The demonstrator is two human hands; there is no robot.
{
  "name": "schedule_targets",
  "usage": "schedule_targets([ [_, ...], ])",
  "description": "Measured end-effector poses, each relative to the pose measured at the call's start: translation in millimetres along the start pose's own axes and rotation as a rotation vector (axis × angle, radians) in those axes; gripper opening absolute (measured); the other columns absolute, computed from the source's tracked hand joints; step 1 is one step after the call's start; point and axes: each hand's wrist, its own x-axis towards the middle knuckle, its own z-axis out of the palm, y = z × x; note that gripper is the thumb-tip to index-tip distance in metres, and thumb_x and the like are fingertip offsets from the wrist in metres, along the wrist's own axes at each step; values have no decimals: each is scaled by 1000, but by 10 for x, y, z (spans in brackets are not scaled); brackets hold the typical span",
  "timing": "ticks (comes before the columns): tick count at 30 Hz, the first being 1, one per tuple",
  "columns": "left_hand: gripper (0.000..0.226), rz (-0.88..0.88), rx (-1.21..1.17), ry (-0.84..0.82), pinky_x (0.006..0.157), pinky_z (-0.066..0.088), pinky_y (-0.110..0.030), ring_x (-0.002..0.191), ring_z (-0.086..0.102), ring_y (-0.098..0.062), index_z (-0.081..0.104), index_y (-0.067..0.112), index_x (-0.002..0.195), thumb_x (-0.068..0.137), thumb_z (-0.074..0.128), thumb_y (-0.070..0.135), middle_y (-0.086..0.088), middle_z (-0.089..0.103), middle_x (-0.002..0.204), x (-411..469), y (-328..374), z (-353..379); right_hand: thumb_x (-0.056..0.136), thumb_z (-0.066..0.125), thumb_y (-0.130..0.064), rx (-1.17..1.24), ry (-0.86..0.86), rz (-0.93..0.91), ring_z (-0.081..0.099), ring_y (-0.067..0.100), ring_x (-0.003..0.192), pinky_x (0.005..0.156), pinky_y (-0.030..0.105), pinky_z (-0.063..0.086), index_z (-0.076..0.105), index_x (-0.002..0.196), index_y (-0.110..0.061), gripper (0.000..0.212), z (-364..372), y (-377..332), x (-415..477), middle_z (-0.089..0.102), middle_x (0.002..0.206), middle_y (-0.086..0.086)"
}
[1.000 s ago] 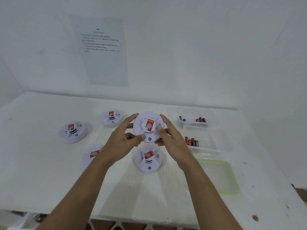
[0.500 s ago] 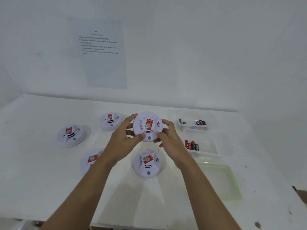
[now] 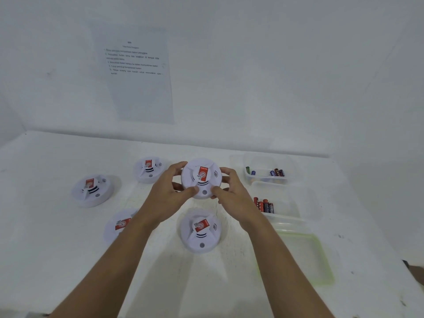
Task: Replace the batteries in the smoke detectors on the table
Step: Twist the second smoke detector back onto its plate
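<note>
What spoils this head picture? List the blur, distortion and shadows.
Head view: soft all over, so the wall sheet cannot be read; the wide lens bends the table edge and stretches both forearms; light is flat and even, with faint shadows under the detectors, no glare; the held detector and the batteries stay fairly clear.

Held detector [image 3: 201, 177] sits mid-counter [image 3: 46, 260] between left grip [image 3: 165, 198] and right grip [image 3: 231, 191], with another detector [image 3: 200, 230] just in front. Three more detectors lie left: far [image 3: 149, 169], outer [image 3: 93, 191], near [image 3: 119, 226]. On the right, far tub [image 3: 266, 171] holding batteries [image 3: 276, 173], near tub [image 3: 286, 203] holding batteries [image 3: 263, 205], lid [image 3: 302, 255] nearest.
</note>
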Motion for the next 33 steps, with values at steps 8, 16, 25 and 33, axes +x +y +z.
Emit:
schedule_targets([
  [8, 61, -15, 25, 6, 71, 48, -16, 87, 66, -9, 49, 35, 134, 81, 78, 26, 20, 56, 124, 88, -36, 34, 96, 58, -18, 9, -11, 25, 66, 10, 94, 79, 24, 47, 38, 142, -29, 52, -10, 57, 113, 56, 132, -8],
  [16, 59, -13, 31, 5, 71, 48, -16, 83, 66, -6, 50, 35, 133, 82, 77, 23, 21, 57, 123, 190, -77, 49, 96, 58, -19, 30, -4, 46, 65, 16, 105, 82, 27, 46, 37, 142, -30, 51, -1, 134, 231, 55, 133, -8],
  [25, 55, -5, 83, 31, 62, 46, -6, 79, 64, 0, 50, 29, 134, 85, 73, 20, 18, 58, 117, 342, -121, 93, 103, 53, -24, 8, 12, 23, 60, 18, 117, 85, 24, 46, 39, 139, -31, 40, 83, 200, 388, 54, 126, -15],
  [33, 21, 14, 255, -5, 66, 43, -13, 86, 61, 2, 57, 33, 108, 90, 65, 26, 23, 63, 95, 612, -287, 247, 100, 50, -25, -185, 162, 56, 45, 30, 128, 109, 47, 41, 49, 138, -21, 39, 260, 377, 795, 53, 134, 7],
])
